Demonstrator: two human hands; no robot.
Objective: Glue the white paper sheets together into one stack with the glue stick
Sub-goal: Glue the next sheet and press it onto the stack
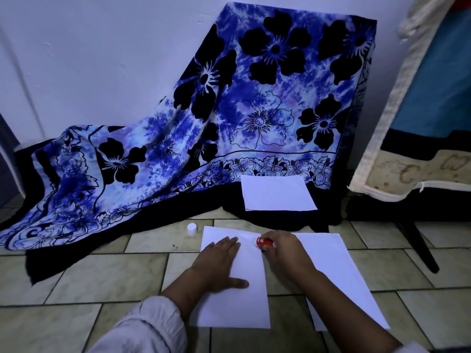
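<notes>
A white paper sheet (244, 299) lies on the tiled floor in front of me. My left hand (219, 263) rests flat on its left part, fingers spread. My right hand (283, 250) grips a red glue stick (263, 242), whose white tip touches the sheet near its top right corner. A second white sheet (339, 271) lies just to the right, partly under my right forearm. Further back a third white sheet (276, 193) sits at the foot of the draped cloth. The glue stick's white cap (192, 229) stands on the floor left of the near sheet.
A blue flowered cloth (229, 110) hangs over a piece of furniture against the wall and spreads onto the floor at the left. A cream-edged cushion or mattress (397, 138) leans at the right, with a dark leg (418, 245) below it.
</notes>
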